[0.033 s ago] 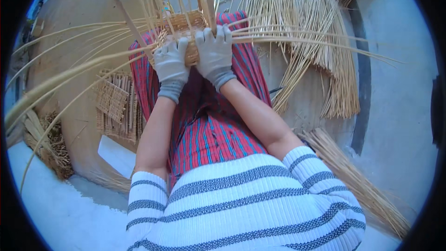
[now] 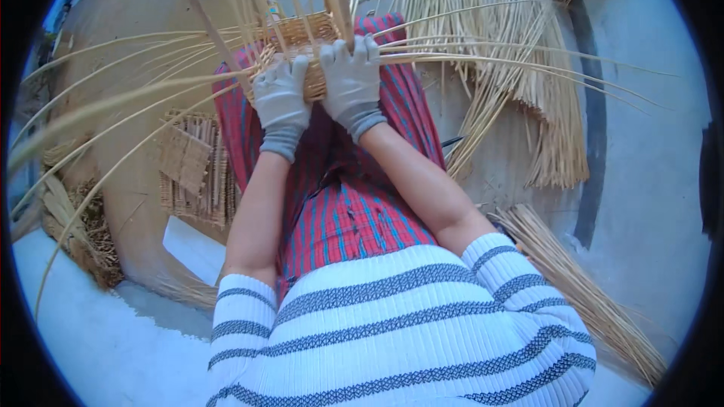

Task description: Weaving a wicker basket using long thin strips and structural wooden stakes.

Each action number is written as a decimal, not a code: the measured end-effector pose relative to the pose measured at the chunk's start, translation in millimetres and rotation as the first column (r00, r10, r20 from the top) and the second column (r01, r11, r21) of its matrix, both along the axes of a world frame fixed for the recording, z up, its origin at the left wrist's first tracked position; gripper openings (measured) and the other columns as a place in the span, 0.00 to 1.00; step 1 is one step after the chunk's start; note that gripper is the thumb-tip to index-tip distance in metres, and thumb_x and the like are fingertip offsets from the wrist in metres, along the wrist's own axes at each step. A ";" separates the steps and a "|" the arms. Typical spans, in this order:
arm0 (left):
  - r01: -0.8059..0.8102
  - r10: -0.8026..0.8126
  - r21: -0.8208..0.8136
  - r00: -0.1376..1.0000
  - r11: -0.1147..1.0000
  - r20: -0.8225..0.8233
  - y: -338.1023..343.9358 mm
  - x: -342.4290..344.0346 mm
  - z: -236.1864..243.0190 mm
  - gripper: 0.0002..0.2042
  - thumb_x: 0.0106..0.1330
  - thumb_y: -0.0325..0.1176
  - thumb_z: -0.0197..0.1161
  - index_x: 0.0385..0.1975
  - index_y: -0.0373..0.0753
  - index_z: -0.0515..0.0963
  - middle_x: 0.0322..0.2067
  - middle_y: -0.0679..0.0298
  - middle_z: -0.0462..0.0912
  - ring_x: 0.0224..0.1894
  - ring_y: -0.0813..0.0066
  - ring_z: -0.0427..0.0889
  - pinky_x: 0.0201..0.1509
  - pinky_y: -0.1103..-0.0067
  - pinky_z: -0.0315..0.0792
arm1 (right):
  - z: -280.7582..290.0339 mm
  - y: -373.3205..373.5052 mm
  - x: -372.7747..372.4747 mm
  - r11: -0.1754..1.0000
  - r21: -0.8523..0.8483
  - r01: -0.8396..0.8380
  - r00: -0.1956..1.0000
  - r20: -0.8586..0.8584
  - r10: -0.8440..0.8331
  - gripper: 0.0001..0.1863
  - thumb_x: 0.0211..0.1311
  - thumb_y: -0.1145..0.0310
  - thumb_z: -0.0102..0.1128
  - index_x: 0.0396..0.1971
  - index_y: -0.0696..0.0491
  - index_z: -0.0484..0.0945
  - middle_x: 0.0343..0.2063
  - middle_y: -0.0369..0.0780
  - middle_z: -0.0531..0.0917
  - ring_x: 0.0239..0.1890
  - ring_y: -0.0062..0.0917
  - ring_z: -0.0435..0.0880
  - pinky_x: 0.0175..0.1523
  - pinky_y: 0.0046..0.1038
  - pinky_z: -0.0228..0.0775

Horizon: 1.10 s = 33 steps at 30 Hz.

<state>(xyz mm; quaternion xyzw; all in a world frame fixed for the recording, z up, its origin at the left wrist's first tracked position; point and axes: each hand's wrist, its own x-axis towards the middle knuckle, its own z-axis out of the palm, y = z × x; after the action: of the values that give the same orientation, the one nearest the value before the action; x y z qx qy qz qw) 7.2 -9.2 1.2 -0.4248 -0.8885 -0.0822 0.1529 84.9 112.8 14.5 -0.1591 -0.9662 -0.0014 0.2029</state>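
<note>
A half-woven wicker basket (image 2: 303, 32) rests at my knees, with long pale strands fanning out to both sides and upward. My left hand (image 2: 279, 99), in a white glove with a grey cuff, grips its near left edge, fingers curled over the weave. My right hand (image 2: 351, 81), gloved alike, is closed on the near right edge, beside an upright wooden stick (image 2: 339, 1). A second stick (image 2: 217, 39) slants up from the left side. Between the hands a strip of woven wall shows. Fingertips are partly hidden in the weave.
Bundles of pale straw-like strands (image 2: 539, 105) lie at the right, with another bundle (image 2: 581, 286) nearer me. Flat woven panels (image 2: 188, 173) and a white sheet (image 2: 192, 250) lie at the left, by a dry brushy bundle (image 2: 87, 234). Loose strands (image 2: 113, 169) reach far left.
The scene has shifted slightly right in view. The strands at the right have spread, one now rising higher, and the thick strand at the left has swung a little. Both hands keep their hold.
</note>
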 end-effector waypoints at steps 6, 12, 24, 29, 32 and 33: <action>0.038 -0.123 0.538 0.985 0.842 0.124 -32.4 27.2 26.3 0.22 0.53 0.36 0.74 0.48 0.43 0.75 0.46 0.58 0.78 0.51 0.57 0.76 0.59 0.61 0.68 | 10.9 12.6 29.3 0.987 -0.083 -0.139 0.980 -0.158 0.124 0.31 0.51 0.62 0.66 0.58 0.51 0.71 0.51 0.44 0.75 0.62 0.46 0.66 0.69 0.47 0.53; -0.590 -0.354 0.767 0.682 0.252 0.641 -71.2 1.1 42.5 0.09 0.65 0.31 0.67 0.39 0.37 0.77 0.42 0.61 0.81 0.44 0.69 0.79 0.52 0.70 0.74 | 19.8 -57.2 52.2 0.545 -0.688 -0.479 0.877 -0.348 0.331 0.25 0.50 0.61 0.70 0.50 0.49 0.77 0.50 0.45 0.78 0.53 0.42 0.77 0.62 0.43 0.66; -0.260 -0.467 0.739 0.634 0.622 0.616 -84.8 -17.6 13.1 0.29 0.67 0.28 0.60 0.67 0.37 0.59 0.53 0.51 0.79 0.57 0.62 0.78 0.65 0.74 0.69 | 72.8 -131.6 38.0 0.195 -0.513 -0.836 0.313 -0.155 0.937 0.14 0.55 0.51 0.59 0.28 0.45 0.85 0.23 0.39 0.85 0.31 0.37 0.85 0.40 0.39 0.72; -0.610 -0.464 0.749 0.601 0.259 0.651 -31.7 -27.3 22.1 0.32 0.63 0.25 0.64 0.65 0.35 0.58 0.41 0.58 0.82 0.47 0.70 0.81 0.57 0.73 0.71 | 59.2 -63.8 63.5 0.272 -0.567 -0.778 0.574 -0.464 0.675 0.08 0.55 0.61 0.59 0.22 0.48 0.82 0.22 0.42 0.83 0.30 0.41 0.83 0.41 0.40 0.74; -0.583 -0.577 0.794 0.593 0.173 0.562 -37.5 -34.3 12.9 0.25 0.65 0.26 0.63 0.61 0.34 0.63 0.40 0.59 0.82 0.45 0.72 0.81 0.54 0.76 0.72 | 33.1 5.6 21.2 0.029 -0.746 -0.666 0.744 -0.666 -0.050 0.24 0.71 0.47 0.45 0.23 0.50 0.74 0.17 0.36 0.72 0.21 0.28 0.75 0.29 0.33 0.69; -0.552 -0.631 0.814 0.569 0.182 0.527 -36.0 -37.9 8.8 0.22 0.66 0.27 0.62 0.59 0.34 0.65 0.40 0.59 0.82 0.45 0.72 0.81 0.55 0.77 0.72 | 26.7 20.6 9.1 -0.302 -0.782 -0.545 0.825 -0.436 -0.359 0.31 0.72 0.38 0.40 0.23 0.50 0.72 0.15 0.34 0.69 0.18 0.22 0.72 0.27 0.29 0.69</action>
<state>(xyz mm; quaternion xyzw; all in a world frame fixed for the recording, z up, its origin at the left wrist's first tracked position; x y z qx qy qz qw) -30.7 -45.2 9.9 -0.1539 -0.5497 -0.8196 -0.0489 94.0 133.4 41.2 -0.1592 -0.4600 0.8370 0.2501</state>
